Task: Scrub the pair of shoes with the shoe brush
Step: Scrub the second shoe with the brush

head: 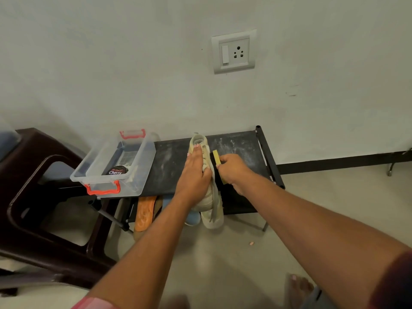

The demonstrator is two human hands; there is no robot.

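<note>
Your left hand [194,172] lies flat, fingers straight, pinning the pale shoe [198,141] to the black rack [169,161]. Your right hand [231,170] is curled round the brush [215,156], set against the shoe's side. Use short, firm strokes along the sole edge, and bear down with the flat hand so nothing slides off the front.
</note>
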